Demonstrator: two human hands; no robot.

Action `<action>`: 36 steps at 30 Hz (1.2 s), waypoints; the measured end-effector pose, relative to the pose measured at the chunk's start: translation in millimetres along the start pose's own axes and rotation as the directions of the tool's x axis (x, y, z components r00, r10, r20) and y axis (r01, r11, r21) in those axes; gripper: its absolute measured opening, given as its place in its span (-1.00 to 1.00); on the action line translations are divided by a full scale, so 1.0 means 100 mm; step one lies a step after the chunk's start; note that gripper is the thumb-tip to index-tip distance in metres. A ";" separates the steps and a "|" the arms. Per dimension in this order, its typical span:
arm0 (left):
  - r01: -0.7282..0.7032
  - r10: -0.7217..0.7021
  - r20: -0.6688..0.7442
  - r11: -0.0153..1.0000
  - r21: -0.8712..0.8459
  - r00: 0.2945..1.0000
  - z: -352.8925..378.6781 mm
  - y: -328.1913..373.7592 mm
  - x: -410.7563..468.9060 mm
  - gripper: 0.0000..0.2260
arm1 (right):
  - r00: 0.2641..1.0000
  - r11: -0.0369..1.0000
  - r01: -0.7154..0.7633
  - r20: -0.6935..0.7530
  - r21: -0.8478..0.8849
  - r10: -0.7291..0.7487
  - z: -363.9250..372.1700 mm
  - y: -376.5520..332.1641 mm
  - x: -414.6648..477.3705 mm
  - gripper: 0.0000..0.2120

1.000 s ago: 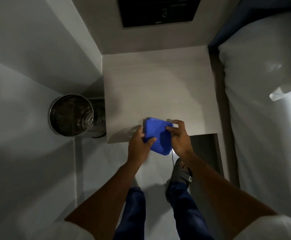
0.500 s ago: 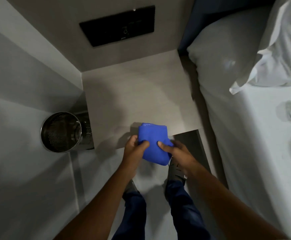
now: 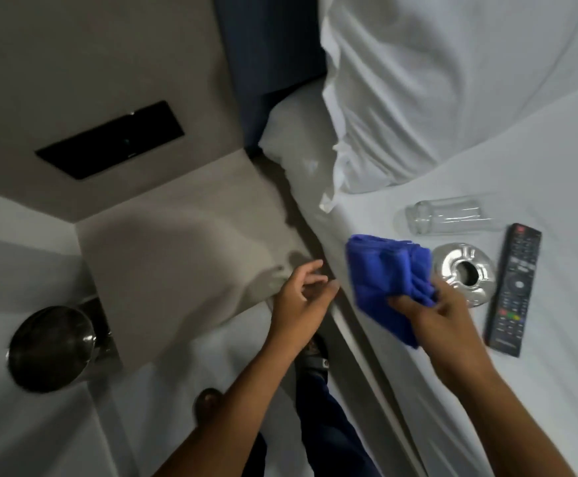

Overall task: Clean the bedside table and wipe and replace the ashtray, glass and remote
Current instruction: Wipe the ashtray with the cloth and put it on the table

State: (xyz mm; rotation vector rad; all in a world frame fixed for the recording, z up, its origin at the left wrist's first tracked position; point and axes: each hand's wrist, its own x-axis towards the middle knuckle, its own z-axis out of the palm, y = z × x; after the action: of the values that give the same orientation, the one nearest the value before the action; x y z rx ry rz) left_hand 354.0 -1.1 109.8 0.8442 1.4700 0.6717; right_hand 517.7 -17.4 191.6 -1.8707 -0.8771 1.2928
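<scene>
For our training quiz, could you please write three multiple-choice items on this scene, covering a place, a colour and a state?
1. Where is the ashtray?
A. on the bed
B. on the bedside table
C. in the bin

2. What colour is the cloth?
A. white
B. blue
C. green

3. How is the glass positioned?
A. upright
B. upside down
C. lying on its side

Answers: 1 A, it rests on the white sheet beside the remote; 2 B, the right hand grips a blue cloth; 3 C, its open mouth faces sideways.

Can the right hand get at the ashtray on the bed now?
Probably yes. The right hand holds the blue cloth right beside the ashtray, and nothing lies over it. The glass and remote are apart from it.
</scene>
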 end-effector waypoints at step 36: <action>0.183 -0.177 0.058 0.861 -0.474 0.983 -0.41 -0.06 -0.15 -0.56 | 0.872 0.508 0.458 0.257 -0.730 -0.416 0.60 0.52 -0.01 -0.46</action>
State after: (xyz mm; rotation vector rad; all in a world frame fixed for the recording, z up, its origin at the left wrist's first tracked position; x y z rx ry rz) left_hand 312.6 -13.8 116.3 0.3201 1.2716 0.8396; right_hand 467.4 -36.3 133.1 -1.9873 -2.0466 0.6422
